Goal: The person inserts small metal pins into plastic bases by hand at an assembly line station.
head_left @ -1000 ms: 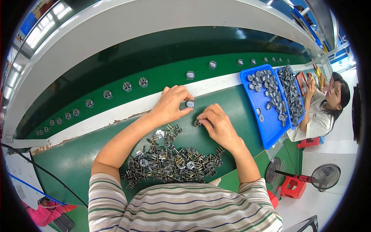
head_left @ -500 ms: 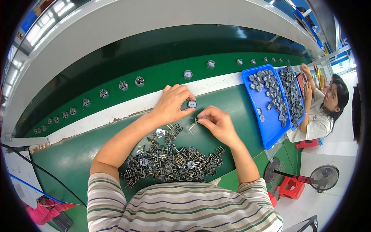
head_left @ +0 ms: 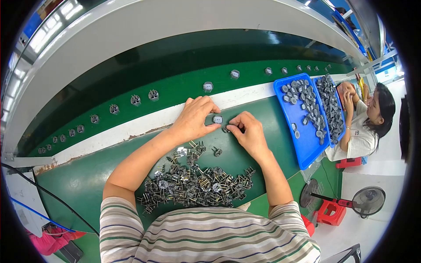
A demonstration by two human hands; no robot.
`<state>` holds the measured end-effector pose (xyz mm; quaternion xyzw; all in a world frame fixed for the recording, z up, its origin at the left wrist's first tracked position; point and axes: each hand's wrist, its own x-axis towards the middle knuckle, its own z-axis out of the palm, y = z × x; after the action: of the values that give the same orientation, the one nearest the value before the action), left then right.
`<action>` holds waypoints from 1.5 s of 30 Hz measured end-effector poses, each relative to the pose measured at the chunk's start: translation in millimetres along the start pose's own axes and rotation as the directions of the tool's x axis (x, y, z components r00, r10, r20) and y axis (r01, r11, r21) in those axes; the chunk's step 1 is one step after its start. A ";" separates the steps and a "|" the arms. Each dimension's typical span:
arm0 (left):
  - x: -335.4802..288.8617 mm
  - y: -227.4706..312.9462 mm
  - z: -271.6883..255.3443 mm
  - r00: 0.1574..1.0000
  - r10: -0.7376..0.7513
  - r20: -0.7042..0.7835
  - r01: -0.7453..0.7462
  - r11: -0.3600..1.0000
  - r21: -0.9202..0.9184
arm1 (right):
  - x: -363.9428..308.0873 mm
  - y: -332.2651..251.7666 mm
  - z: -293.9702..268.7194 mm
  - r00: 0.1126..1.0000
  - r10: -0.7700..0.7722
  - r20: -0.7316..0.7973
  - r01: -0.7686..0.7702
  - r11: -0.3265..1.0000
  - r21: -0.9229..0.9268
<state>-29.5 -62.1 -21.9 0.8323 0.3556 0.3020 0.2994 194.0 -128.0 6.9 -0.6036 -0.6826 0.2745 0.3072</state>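
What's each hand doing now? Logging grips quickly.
Left hand: pinching a small round part.
Right hand: fingers closed on a small dark piece.

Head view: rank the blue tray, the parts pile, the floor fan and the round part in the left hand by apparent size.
1. Parts pile, though it lies nearer the camera, so its lead over the tray is unsure.
2. Blue tray.
3. Floor fan.
4. Round part, pinched by the left hand.

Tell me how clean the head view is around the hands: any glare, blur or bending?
Head view: sharp and evenly lit at the left hand and right hand; soft glare on the white rail; fisheye bends the conveyor belt; black corners.
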 end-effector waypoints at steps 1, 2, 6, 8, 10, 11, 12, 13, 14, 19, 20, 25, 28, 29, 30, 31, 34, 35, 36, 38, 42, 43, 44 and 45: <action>-0.5 -1.2 -0.9 1.000 -0.004 0.016 0.004 1.000 0.021 | 6.1 -1.9 -5.1 0.998 -0.033 0.049 0.034 0.999 -0.024; 0.4 -1.7 -0.9 0.999 -0.005 0.035 0.003 0.999 0.039 | 11.6 -2.7 -9.2 0.994 -0.061 0.095 0.066 0.997 -0.051; 0.3 -2.6 -1.6 0.998 -0.023 0.061 0.022 0.999 0.033 | 28.5 -6.2 1.6 0.983 -0.179 0.043 0.178 0.984 0.026; -0.1 -3.5 -0.3 0.999 -0.003 0.045 0.001 1.000 0.028 | 32.3 -1.8 8.5 0.975 -0.221 0.035 0.222 0.975 -0.024; 0.8 -4.2 0.8 0.999 -0.002 0.040 0.001 1.000 0.031 | 35.6 -1.7 10.7 0.964 -0.264 0.032 0.266 0.961 -0.072; 1.0 -3.9 1.0 0.999 0.001 0.038 -0.003 1.000 0.029 | 36.1 -3.3 9.1 0.939 -0.343 0.019 0.342 0.929 -0.142; 0.9 -4.1 0.6 0.999 -0.001 0.038 0.000 1.000 0.029 | 36.6 -5.2 7.6 0.907 -0.420 0.012 0.413 0.886 -0.212; 0.9 -4.3 -0.1 0.999 -0.007 0.043 0.006 1.000 0.030 | 37.5 -8.3 6.8 0.908 -0.419 0.013 0.412 0.886 -0.210; 1.1 -4.2 -0.6 0.999 -0.011 0.049 0.010 0.999 0.032 | 38.1 -12.1 6.6 0.874 -0.485 0.035 0.474 0.835 -0.278; 2.0 -3.4 -1.3 0.997 -0.023 0.068 0.020 0.999 0.044 | 34.6 -1.1 16.2 0.817 -0.576 -0.024 0.548 0.788 -0.279; 2.4 -3.2 -1.8 0.997 -0.025 0.079 0.022 0.999 0.047 | 34.3 3.3 17.5 0.821 -0.571 -0.022 0.548 0.798 -0.252; 2.7 -11.1 -4.6 0.999 -0.050 -0.004 0.049 0.995 -0.087 | 14.8 7.1 14.9 0.966 -0.252 -0.063 0.257 0.963 0.086; 1.3 -27.4 -28.5 0.987 -0.122 -0.105 0.114 0.991 -0.074 | -9.9 -14.5 -5.3 0.956 -0.185 0.228 0.166 0.981 0.100; 1.9 -33.2 -39.6 0.976 -0.108 -0.189 0.118 0.992 0.046 | -18.0 -18.7 -7.9 0.936 -0.231 0.265 0.211 0.972 0.100; 2.2 -36.2 -51.8 0.966 -0.131 -0.222 0.169 0.972 0.162 | -23.1 -19.4 -7.2 0.918 -0.310 0.248 0.309 0.950 0.041; 2.0 -40.2 -62.6 0.955 -0.149 -0.258 0.220 0.936 0.274 | -27.3 -19.9 -5.8 0.891 -0.387 0.237 0.402 0.915 -0.019; -0.2 -59.8 -76.8 0.934 -0.222 -0.280 0.330 0.840 0.430 | -36.5 -11.4 4.2 0.901 -0.382 0.203 0.383 0.923 0.036; -0.2 -59.4 -77.1 0.934 -0.224 -0.279 0.330 0.839 0.432 | -36.1 -10.8 4.7 0.902 -0.382 0.203 0.383 0.923 0.039; -0.4 -59.0 -77.4 0.928 -0.248 -0.277 0.353 0.820 0.451 | -35.4 -10.3 4.7 0.916 -0.365 0.168 0.358 0.931 0.073; 1.1 -53.6 -74.8 0.921 -0.275 -0.275 0.378 0.799 0.469 | -33.0 -7.8 4.4 0.929 -0.345 0.135 0.332 0.937 0.108; 13.1 -39.2 -54.5 0.959 -0.013 -0.284 0.156 0.860 0.487 | -26.7 2.7 7.5 0.862 -0.508 -0.008 0.497 0.847 -0.190; 15.9 -39.2 -50.2 0.976 0.013 -0.219 0.102 0.857 0.505 | -25.8 3.6 8.3 0.828 -0.560 0.010 0.542 0.797 -0.267; 17.8 -38.9 -47.1 0.978 0.002 -0.206 0.103 0.861 0.498 | -24.7 0.5 7.5 0.828 -0.561 0.013 0.543 0.797 -0.265; 17.5 -39.5 -47.6 0.978 0.000 -0.208 0.105 0.861 0.497 | -23.8 -5.3 5.1 0.834 -0.552 0.028 0.542 0.807 -0.234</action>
<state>-69.8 -12.7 -14.6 0.8368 0.4733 0.2722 0.0416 188.7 -152.3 5.4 -0.4190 -0.8480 0.0801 0.3146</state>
